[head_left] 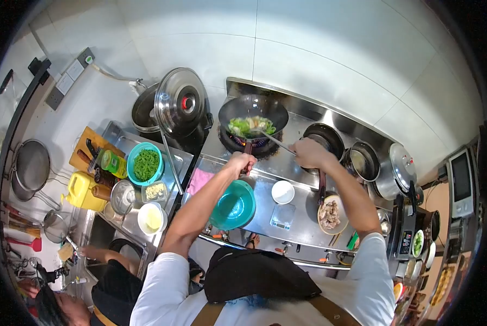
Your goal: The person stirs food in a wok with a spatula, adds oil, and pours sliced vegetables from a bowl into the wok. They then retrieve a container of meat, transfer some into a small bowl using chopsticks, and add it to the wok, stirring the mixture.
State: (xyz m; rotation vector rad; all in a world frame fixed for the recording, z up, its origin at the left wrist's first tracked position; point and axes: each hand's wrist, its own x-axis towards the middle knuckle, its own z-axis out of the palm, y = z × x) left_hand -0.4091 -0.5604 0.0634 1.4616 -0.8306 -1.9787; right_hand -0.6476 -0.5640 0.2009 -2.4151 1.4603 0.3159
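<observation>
My left hand (242, 162) is wrapped round the brown handle of a dark wok (276, 117), which is tilted over a lit burner (253, 144). Sliced green vegetables (250, 126) with paler pieces lie in the wok. In my right hand (310, 154) is the long handle of a metal spatula (276, 140); its head reaches into the vegetables. Below my left forearm stands a teal basin (244, 204). Under my right forearm a bowl holds pieces of meat (330, 212).
A black pan (336, 138) and a steel pot (372, 158) stand right of the wok. To the left are a large lidded pot (179, 103), a bowl of chopped greens (146, 164) and a yellow jug (84, 189). Another person (116, 288) works at the sink, lower left.
</observation>
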